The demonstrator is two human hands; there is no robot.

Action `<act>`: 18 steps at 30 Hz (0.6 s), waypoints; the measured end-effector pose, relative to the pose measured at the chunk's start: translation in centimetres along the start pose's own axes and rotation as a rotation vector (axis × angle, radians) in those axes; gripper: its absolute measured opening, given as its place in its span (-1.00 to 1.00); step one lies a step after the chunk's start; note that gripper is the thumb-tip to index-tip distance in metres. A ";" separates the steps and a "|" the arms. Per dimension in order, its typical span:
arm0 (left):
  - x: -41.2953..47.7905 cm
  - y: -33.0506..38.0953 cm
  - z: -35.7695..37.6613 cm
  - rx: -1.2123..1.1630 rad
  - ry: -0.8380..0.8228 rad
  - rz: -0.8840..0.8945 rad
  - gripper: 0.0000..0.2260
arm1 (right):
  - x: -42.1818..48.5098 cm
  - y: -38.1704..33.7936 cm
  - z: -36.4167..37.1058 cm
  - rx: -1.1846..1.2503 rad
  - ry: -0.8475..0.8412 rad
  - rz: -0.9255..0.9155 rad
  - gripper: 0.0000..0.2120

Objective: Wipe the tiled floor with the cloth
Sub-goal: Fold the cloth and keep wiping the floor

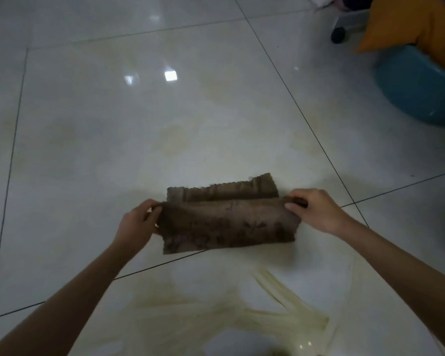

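Yellowish streaked smear [254, 312] lowest in view on glossy white tiled floor [113, 129], near edge cut off. Just beyond, folded brown patterned cloth [229, 224] across a dark grout line [152, 265], stretched between 2 hands: left hand [136, 222] pinching its left end, right hand [316, 209] gripping its right end, fingers curled. Contact with tile: cannot tell. Broad stretch of tile ahead and left. Far right, teal plastic basin [416, 93], orange fabric [406, 24], black caster wheel [337, 35], partly cropped.
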State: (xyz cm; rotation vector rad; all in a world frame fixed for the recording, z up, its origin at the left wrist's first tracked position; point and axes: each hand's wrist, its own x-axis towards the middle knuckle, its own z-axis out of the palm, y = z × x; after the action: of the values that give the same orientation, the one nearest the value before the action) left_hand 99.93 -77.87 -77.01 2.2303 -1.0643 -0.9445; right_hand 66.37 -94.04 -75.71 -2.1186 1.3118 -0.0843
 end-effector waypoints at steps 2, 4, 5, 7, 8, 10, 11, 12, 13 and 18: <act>2.2 0.2 0.3 0.052 0.039 -0.016 -0.86 | 2.5 0.1 0.2 0.006 0.021 0.042 -0.95; 4.1 0.4 0.7 0.049 0.059 -0.058 -0.84 | 4.8 0.5 0.7 -0.026 0.029 0.089 -0.91; 4.8 0.5 1.0 0.034 0.062 -0.080 -0.84 | 5.7 0.7 1.0 -0.040 0.034 0.116 -0.89; 5.8 0.6 1.5 0.071 0.093 -0.081 -0.84 | 7.0 1.0 1.9 -0.051 0.054 0.165 -0.84; 6.1 0.5 1.7 0.118 0.120 -0.068 -0.83 | 7.2 1.0 2.3 -0.055 0.080 0.185 -0.82; 5.9 0.4 1.8 0.215 0.233 -0.034 -0.81 | 6.9 0.7 3.0 -0.132 0.195 0.160 -0.78; 5.6 0.3 1.8 0.260 0.308 0.009 -0.80 | 6.3 0.5 3.4 -0.220 0.276 0.104 -0.74; 5.0 0.3 1.9 0.301 0.368 0.089 -0.77 | 5.5 0.2 3.9 -0.311 0.340 0.028 -0.69; 4.3 0.4 2.1 0.334 0.390 0.199 -0.76 | 4.5 -0.3 4.5 -0.361 0.374 -0.064 -0.65; 0.5 -0.4 4.5 0.668 0.004 0.632 -0.57 | -1.2 -2.9 9.4 -0.395 0.126 -0.378 -0.68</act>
State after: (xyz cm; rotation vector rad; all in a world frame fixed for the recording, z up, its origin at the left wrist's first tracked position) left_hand 96.99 -78.63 -80.34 2.0951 -2.1443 -0.3268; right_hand 71.50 -87.69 -81.26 -2.7212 1.0426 -0.1273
